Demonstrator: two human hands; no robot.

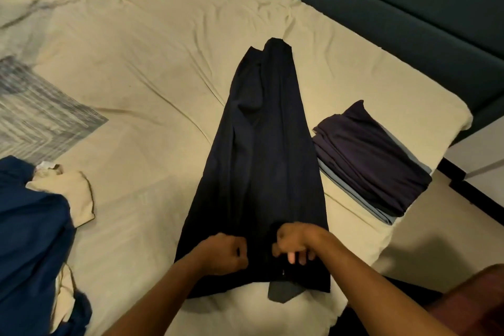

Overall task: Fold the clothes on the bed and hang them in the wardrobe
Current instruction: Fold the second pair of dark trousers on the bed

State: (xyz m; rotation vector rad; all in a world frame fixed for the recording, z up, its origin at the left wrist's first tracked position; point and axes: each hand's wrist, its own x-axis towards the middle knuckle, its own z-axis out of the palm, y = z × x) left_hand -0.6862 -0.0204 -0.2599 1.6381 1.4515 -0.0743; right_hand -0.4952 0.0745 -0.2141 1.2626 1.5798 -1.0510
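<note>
A pair of dark navy trousers (pixel 259 150) lies flat and lengthwise on the cream bed sheet (pixel 136 76), legs pointing away from me and waist at the near edge. My left hand (pixel 223 254) and my right hand (pixel 296 243) sit side by side at the waistband, fingers curled and pinching the dark cloth. A grey lining flap (pixel 283 292) pokes out below the waist. To the right rests a folded stack of dark purple and light blue clothes (pixel 368 161).
A crumpled blue garment (pixel 30 226) and a cream cloth (pixel 68 194) lie at the left edge. A blue-grey patterned pillow (pixel 35 117) sits further left. A dark teal padded headboard (pixel 409 8) runs along the right, with pale floor (pixel 436 226) beside the bed.
</note>
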